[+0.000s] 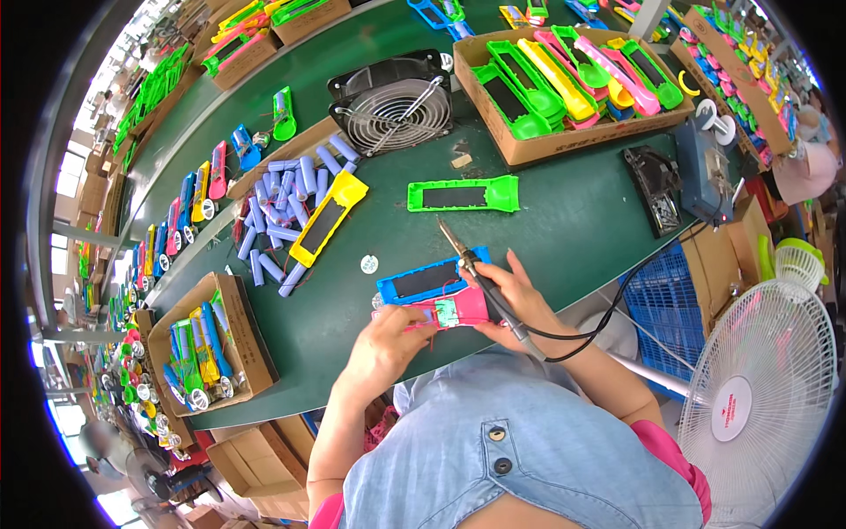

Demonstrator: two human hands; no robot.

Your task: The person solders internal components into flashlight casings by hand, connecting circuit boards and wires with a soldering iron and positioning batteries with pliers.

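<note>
My left hand is closed on the near left side of a pink flashlight housing, fingers pinched by its thin red wires. A small green circuit board shows in the housing. In my right hand is a soldering iron, its metal tip pointing up and away, apart from the board. The fingers of that hand also lie against the housing's right end. Just beyond lies a blue housing with a dark strip, and farther off a green housing.
Purple cylindrical batteries lie heaped at left, with a yellow housing against them. Beyond stand a black fan and a cardboard box of coloured housings. A soldering station stands right; a white fan is beside me.
</note>
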